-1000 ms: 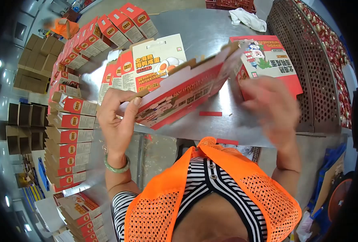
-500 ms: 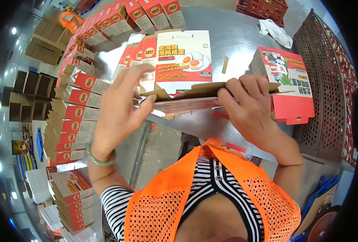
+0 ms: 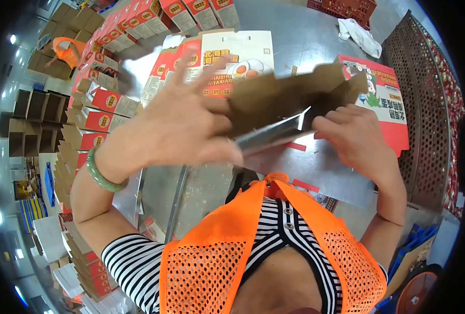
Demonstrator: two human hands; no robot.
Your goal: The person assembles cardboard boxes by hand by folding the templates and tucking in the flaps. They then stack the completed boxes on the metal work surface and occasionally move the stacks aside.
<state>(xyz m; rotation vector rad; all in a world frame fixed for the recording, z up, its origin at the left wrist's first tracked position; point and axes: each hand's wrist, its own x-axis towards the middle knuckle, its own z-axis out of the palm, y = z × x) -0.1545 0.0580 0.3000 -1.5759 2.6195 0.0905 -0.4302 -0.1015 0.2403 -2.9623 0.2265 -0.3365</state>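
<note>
Between my hands a cardboard box [image 3: 285, 99] is tilted up, its brown inside showing and its mouth spread apart. My right hand [image 3: 358, 133] grips the box's right end, with fingers curled over the near wall. At the left end is my left hand [image 3: 180, 123], blurred, its fingers spread and its thumb stretched along the near edge; a green bangle [image 3: 102, 172] circles that wrist. Behind the box, flat red and white printed cartons [image 3: 261, 42] lie on the metal table [image 3: 290, 21]. Another red printed carton [image 3: 395, 110] lies to the right.
Rows of standing red boxes [image 3: 109, 102] line the left side and the back. A white cloth [image 3: 359, 37] and a red crate [image 3: 347, 8] are at the back right. A perforated metal panel [image 3: 426, 99] borders the right. A person in an orange vest [image 3: 67, 51] is far left.
The box has gone from nearly closed to spread apart, showing its brown inside. My left hand has shifted right over its end with fingers spreading; my right hand has moved slightly right and down.
</note>
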